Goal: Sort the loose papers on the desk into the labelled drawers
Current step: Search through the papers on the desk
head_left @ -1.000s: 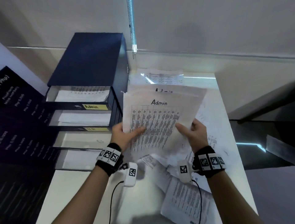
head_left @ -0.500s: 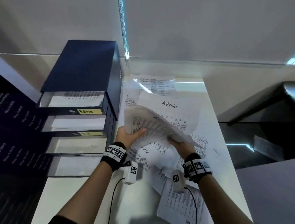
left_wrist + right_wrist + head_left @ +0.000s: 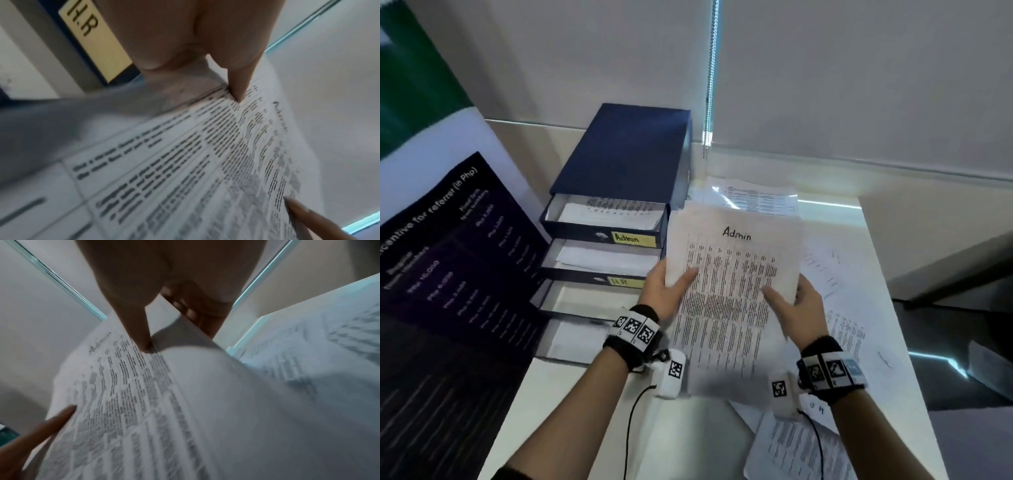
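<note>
Left side is tight: the dark poster (image 3: 448, 274) leans right beside the drawer unit (image 3: 626, 161), so the only way in is from the front. Admin drawer (image 3: 602, 222) is open with paper in it already. Left hand (image 3: 664, 291) and right hand (image 3: 794, 308) both pinch the floppy Admin sheet (image 3: 732, 274) above the desk (image 3: 585, 428). It could easily buckle on the drawer's front lip, or slide into the open HR drawer (image 3: 599, 263) just below.

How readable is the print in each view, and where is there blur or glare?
Head view: "Admin" heading on the held sheet legible, table text smeared, glare streak on the desk. Left wrist view: HR label sharp, print motion-blurred. Right wrist view: dim, soft, unreadable.
</note>
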A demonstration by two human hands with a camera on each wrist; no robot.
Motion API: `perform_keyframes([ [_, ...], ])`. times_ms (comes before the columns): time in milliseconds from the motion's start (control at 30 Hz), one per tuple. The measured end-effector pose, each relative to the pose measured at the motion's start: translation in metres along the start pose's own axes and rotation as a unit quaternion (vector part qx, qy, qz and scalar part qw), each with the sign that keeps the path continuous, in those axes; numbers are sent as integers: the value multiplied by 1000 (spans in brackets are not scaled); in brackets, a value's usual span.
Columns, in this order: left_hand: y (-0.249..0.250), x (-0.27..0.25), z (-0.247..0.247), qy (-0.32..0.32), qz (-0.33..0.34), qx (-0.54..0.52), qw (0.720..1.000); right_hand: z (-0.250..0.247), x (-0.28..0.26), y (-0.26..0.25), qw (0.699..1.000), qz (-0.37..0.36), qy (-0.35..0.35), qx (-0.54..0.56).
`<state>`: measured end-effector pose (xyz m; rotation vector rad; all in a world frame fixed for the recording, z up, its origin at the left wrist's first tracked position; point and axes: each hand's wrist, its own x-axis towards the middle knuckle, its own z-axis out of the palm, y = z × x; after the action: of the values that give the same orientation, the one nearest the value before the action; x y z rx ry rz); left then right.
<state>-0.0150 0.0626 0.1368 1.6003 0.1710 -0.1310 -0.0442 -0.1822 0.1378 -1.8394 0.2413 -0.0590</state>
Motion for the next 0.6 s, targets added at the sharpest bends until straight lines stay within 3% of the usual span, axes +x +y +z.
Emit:
perform_keyframes([
  [167,32,-8,-60,12,60,-30,998,30,9,-53,995,-50,-83,21],
  [333,41,-21,-121,143,56,-88,984,91,16,-76,982,-64,-178,-25],
  [400,41,-31,-145,147,20,-73,986,118,15,-81,980,-66,-187,-25],
  [533,25,-59,-192,52,-65,-40,996,164,15,-95,975,34,-219,26],
  [600,19,-66,-210,84,-85,-88,989,178,14,-99,964,88,-243,62],
])
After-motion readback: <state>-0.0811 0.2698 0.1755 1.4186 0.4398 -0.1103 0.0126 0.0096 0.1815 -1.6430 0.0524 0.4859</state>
